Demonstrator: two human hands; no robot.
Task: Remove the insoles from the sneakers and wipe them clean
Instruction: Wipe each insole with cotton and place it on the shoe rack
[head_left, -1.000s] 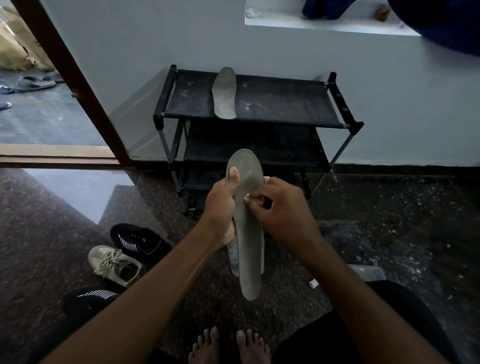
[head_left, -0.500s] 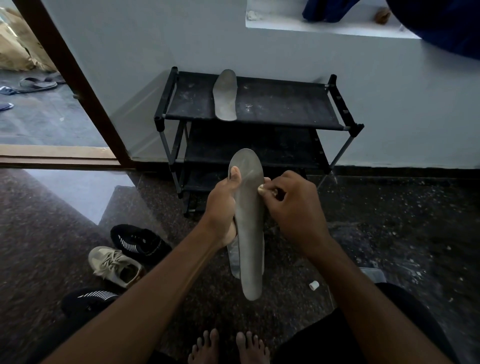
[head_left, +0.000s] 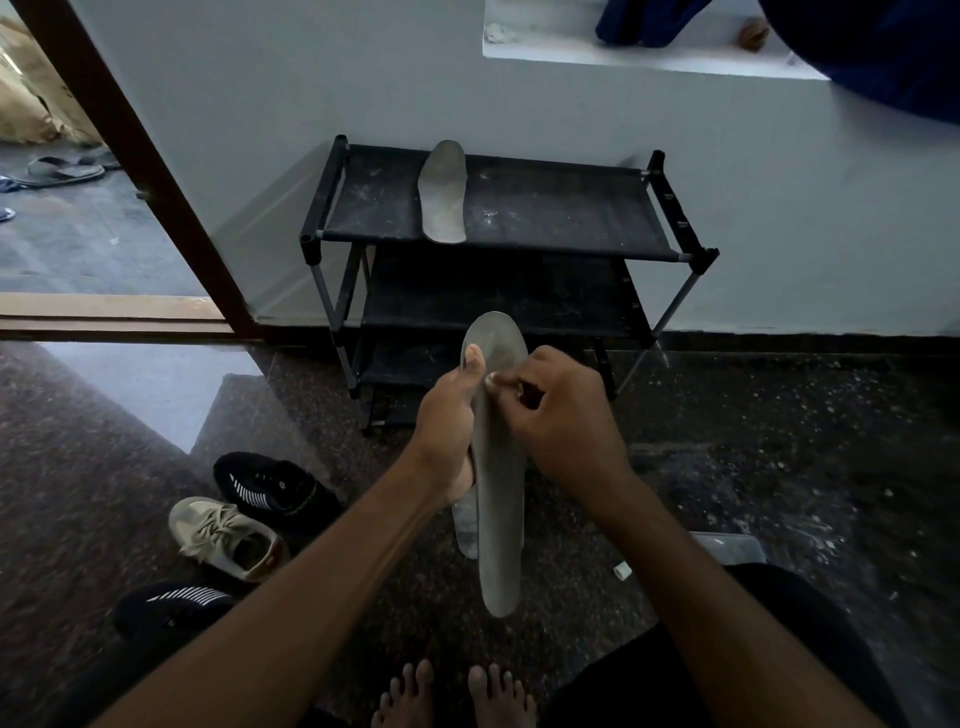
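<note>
The left hand (head_left: 447, 431) grips an insole (head_left: 498, 493) upright above the floor, thumb pressed on its face near the toe end. The right hand (head_left: 566, 426) has its fingers curled, tips against the insole's upper part; I cannot tell whether it pinches anything. Another insole (head_left: 442, 192) lies on the rack (head_left: 571, 218). Sneakers (head_left: 223, 535) sit to the left.

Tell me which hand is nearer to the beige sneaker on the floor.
Left. The left hand grips the insole by its left edge, up and right of the beige sneaker; the right hand pinches the insole's other side, farther away.
</note>
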